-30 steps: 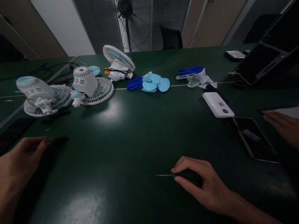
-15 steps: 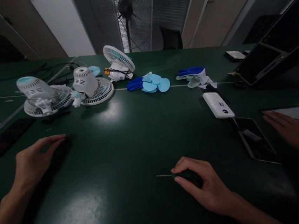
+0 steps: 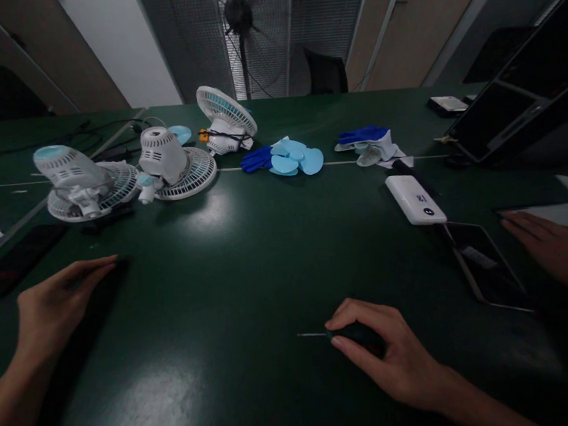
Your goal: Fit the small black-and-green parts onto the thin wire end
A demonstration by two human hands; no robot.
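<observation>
- Right hand (image 3: 396, 359) first: I have its fingers closed around the dark handle of a small screwdriver (image 3: 360, 335), low over the near part of the green surface (image 3: 267, 241).
- The thin shaft points left, and I see no screw or fan part at its tip. So the tool is in hand, but I judge that it is doing no work right now.
- Over to the left hand (image 3: 54, 302): thumb and fingertips are pressed together, well apart from the screwdriver. I can't tell whether something tiny is pinched there.
- Two white fans, the left one (image 3: 72, 176) and the middle one (image 3: 160, 151), lie with their guards down and housings up. Neither hand touches them.
- The far fan (image 3: 226, 138) sits tilted, its guard raised, a dark cord about its body.
- One light-blue blade (image 3: 296, 155) lies separate from all three, beside a blue glove (image 3: 257, 158). That much is apart; whether any housing is opened or fastened, I can't read from here.
- Off to my right, a white power bank (image 3: 416, 199) and a phone (image 3: 487, 264) lie close together, and another person's hand (image 3: 556, 247) rests near them.
</observation>
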